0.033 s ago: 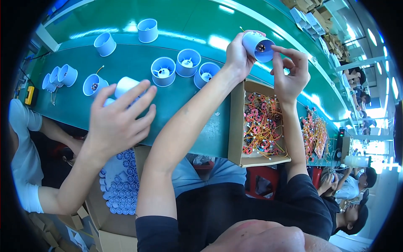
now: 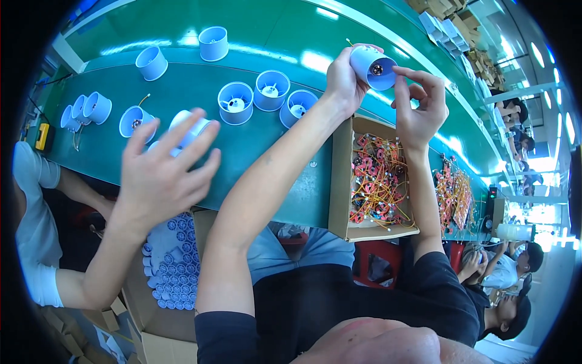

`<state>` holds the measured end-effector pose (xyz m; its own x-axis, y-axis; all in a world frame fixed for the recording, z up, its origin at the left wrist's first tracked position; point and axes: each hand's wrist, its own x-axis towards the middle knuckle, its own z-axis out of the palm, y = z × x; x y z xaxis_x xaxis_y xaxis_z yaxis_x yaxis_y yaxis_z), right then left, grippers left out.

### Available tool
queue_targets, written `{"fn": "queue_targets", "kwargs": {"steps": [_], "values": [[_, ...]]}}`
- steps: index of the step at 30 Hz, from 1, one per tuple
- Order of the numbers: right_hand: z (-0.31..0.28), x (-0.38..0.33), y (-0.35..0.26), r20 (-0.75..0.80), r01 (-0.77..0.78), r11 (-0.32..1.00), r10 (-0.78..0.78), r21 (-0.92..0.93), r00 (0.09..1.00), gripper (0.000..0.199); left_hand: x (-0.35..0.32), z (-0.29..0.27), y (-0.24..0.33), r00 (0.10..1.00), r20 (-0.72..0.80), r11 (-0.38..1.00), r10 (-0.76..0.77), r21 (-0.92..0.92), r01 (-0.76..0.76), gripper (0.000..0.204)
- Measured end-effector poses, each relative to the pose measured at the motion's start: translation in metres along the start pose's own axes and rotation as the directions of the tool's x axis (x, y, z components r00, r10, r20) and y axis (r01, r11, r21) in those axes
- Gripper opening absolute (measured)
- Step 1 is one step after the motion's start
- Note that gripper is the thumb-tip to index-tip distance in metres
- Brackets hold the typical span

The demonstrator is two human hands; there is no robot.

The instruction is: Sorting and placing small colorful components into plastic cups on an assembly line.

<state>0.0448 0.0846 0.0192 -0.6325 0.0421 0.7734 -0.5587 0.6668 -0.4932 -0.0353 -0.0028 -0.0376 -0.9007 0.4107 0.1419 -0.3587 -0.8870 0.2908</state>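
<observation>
Left hand (image 2: 345, 82) wrapped round a pale cup (image 2: 362, 62) beyond the open carton (image 2: 341, 182); right hand (image 2: 425, 104) half-curled at its rim (gripping anything? I can't tell), apparently tending the coppery insert (image 2: 377, 69). Next likely calls for a steady pinch.

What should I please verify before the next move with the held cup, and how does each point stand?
1. Left hand supporting the pale cup: ok.
2. Cup's open end uncovered, so its inside can be seen: ok.
3. Right hand touching the cup: cannot tell; it is right by the rim.
4. Round copper-coloured part fully seated inside: cannot tell.
5. Wired parts in the carton within easy reach: ok, apparently.
6. Co-worker's hand clear of the held cup: ok.
</observation>
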Motion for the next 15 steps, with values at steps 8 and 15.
{"fn": "queue_targets", "kwargs": {"steps": [8,15], "values": [[-0.008,0.007,-0.018,0.215,0.133,0.934,-0.062,-0.332,0.975,0.017,0.004,-0.005,-0.002,0.996,0.08,0.999,0.032,0.033,-0.035,0.043],[-0.021,0.015,-0.019,0.231,0.154,0.927,-0.075,-0.342,0.97,0.019,-0.004,0.011,0.005,0.989,0.148,0.99,-0.031,0.144,0.01,0.045]]}}
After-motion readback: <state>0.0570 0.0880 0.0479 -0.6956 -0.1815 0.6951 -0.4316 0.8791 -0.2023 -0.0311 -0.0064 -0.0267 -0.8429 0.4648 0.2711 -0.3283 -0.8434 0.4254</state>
